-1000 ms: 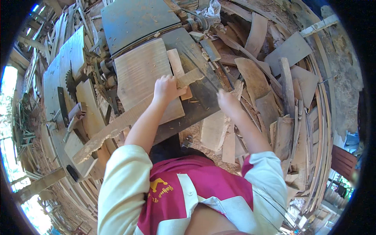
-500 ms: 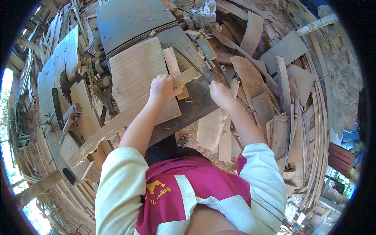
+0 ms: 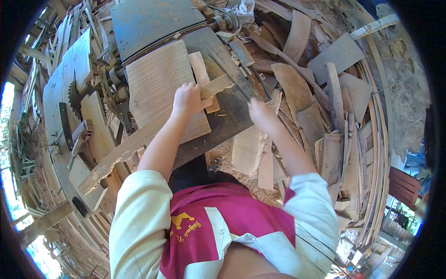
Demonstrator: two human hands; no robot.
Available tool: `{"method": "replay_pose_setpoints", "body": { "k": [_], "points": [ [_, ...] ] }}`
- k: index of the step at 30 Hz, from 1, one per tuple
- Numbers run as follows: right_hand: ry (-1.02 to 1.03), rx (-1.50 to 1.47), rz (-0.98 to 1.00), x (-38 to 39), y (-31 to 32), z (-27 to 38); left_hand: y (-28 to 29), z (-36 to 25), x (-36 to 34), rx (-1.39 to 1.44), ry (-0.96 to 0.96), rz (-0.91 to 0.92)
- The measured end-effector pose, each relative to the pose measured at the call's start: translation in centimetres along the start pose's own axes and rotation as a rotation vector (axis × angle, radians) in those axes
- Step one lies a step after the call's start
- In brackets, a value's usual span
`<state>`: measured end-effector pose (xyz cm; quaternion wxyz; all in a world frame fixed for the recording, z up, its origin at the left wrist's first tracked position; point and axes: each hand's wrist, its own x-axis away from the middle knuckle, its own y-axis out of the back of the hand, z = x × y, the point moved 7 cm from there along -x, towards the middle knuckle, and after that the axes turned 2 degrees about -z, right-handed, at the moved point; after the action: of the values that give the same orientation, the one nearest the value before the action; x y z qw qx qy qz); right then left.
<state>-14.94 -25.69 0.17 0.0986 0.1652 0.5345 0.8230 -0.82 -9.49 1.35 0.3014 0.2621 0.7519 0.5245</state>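
Note:
My left hand (image 3: pixel 187 100) is wrapped round a long wooden strip (image 3: pixel 125 144) near its far end. The strip has one ragged edge and slants from my lower left up to the right. My right hand (image 3: pixel 261 114), slightly blurred, is closed on a thin dark file-like rod (image 3: pixel 227 74). The rod runs up and left, crossing at the strip's far end; whether they touch I cannot tell. Beneath the strip lie a wide flat board (image 3: pixel 158 79) and a narrow wood piece (image 3: pixel 199 67), both on a dark metal machine table (image 3: pixel 193 151).
A blue-grey metal plate (image 3: pixel 158 23) lies beyond the board. To the left are a toothed circular saw blade (image 3: pixel 74 97) and a wooden-handled tool (image 3: pixel 82 132) on a bench. Offcuts (image 3: pixel 292 88) pile up at the right, beside a curved wall (image 3: pixel 406 93).
My right hand and the rod have shifted slightly toward me relative to the strip. My left hand keeps its hold, and the whole view has moved a little.

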Motion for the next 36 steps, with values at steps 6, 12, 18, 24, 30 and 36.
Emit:
{"method": "replay_pose_setpoints", "body": {
  "k": [6, 12, 18, 24, 30, 36],
  "points": [
    [-0.034, 0.019, -0.007, 0.3, 0.2, 0.3, -0.1, 0.5, -0.1, 0.009, 0.017, 0.006],
    [-0.102, 0.118, 0.145, 8.3, 2.8, -2.2, -0.1, 0.8, 0.4, 0.026, 0.026, 0.040],
    [-0.007, 0.044, 0.061, 2.4, 1.1, -1.0, 0.5, 0.6, -0.2, 0.021, 0.011, -0.027],
    [-0.004, -0.017, -0.005, -3.8, -0.8, 0.1, 0.4, 0.7, -0.5, 0.015, 0.005, -0.023],
    [0.007, -0.067, -0.118, -2.8, -3.0, 0.3, 0.5, 0.6, -0.3, -0.050, -0.038, -0.021],
    [-0.030, -0.050, -0.175, -2.5, -2.5, 0.1, 0.1, 0.5, -0.3, -0.115, -0.075, -0.047]
  ]
}}
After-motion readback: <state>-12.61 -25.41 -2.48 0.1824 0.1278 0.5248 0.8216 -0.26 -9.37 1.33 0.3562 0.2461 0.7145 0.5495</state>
